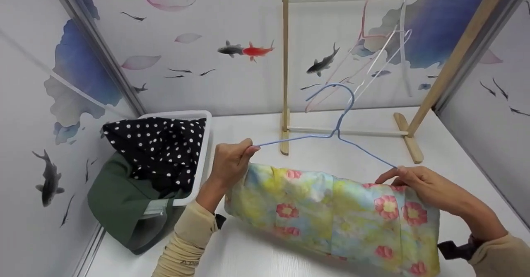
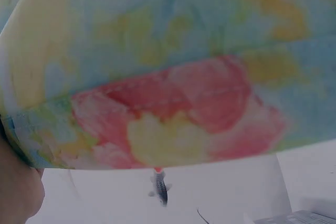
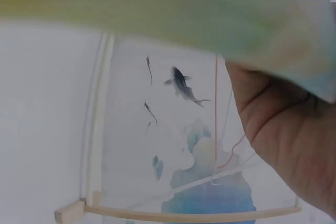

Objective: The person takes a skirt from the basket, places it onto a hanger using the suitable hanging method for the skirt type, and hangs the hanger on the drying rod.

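Observation:
A blue clothes hanger [image 1: 340, 121] is held up in the head view, its hook pointing up and left. My left hand [image 1: 232, 161] pinches the hanger's left arm, together with the top edge of a floral cloth [image 1: 343, 215]. At the other end, my right hand [image 1: 434, 186] grips the hanger's right arm and the cloth's upper right corner. Pink flowers on yellow and light blue cover the cloth, which spreads below the hanger. It fills much of the left wrist view and hides most of my fingers there. In the right wrist view it covers my right fingertips.
At left, a white basket [image 1: 208, 136] holds a black polka-dot cloth [image 1: 165, 148] and a dark green cloth [image 1: 120, 198] draped over its edge. Behind the hanger stands a wooden rack [image 1: 285, 70] with pink and white hangers [image 1: 401, 49] on its rail. Printed walls enclose the white table.

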Available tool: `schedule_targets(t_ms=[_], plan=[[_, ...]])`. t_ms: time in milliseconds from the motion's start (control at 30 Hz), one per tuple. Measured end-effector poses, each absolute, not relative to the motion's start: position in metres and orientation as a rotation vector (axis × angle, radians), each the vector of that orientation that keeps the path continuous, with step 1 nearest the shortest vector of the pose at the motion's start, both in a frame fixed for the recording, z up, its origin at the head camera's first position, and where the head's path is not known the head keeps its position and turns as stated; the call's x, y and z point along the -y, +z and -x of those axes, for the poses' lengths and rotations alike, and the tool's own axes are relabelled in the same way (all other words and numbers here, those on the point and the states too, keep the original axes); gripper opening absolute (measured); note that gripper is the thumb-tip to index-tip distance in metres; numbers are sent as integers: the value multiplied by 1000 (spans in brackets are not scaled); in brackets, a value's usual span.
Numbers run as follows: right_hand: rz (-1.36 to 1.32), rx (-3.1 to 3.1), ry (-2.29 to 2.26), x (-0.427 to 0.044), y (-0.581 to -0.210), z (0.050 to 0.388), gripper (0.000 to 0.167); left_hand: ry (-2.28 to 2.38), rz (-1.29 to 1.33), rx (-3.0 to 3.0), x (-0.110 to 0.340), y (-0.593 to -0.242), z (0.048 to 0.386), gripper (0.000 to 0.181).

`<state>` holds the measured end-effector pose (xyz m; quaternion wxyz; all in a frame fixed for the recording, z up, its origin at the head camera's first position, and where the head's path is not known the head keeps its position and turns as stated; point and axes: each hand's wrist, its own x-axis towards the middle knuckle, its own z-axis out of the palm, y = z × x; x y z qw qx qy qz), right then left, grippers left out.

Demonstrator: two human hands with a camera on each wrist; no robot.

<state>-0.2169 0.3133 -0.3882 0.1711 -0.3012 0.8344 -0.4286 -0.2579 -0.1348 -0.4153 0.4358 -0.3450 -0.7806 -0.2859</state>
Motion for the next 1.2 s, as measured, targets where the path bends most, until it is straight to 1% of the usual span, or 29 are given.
schedule_targets(t_ms=[67, 233, 433, 667, 800, 967, 1033, 1133, 1200], plan=[[896, -2382, -1241, -314, -391, 217, 45, -711, 871, 1947, 133, -417, 258, 49], [1052, -2600, -1261, -311, -397, 212, 39, -755, 867, 1966, 133, -426, 260, 49], [1041, -2878, -1292, -307, -404, 204, 34, -861, 836, 2064, 134, -436, 262, 49], [1073, -3179, -1165, -309, -392, 189, 29, -955, 764, 2191, 136, -436, 262, 44], [967, -3290, -1118, -317, -385, 177, 27, -1017, 667, 2201, 142, -437, 261, 41], [792, -3373, -1146, -330, -376, 162, 25, -1038, 545, 2204, 146, -440, 261, 25], [665, -3402, -1141, -333, -370, 155, 24, -1019, 516, 2213, 147, -442, 262, 20], [486, -3417, -1214, -337, -363, 145, 24, -1004, 493, 2215, 147, -444, 263, 18], [365, -3432, -1245, -341, -360, 141, 27, -1005, 480, 2211, 148, -446, 264, 18]])
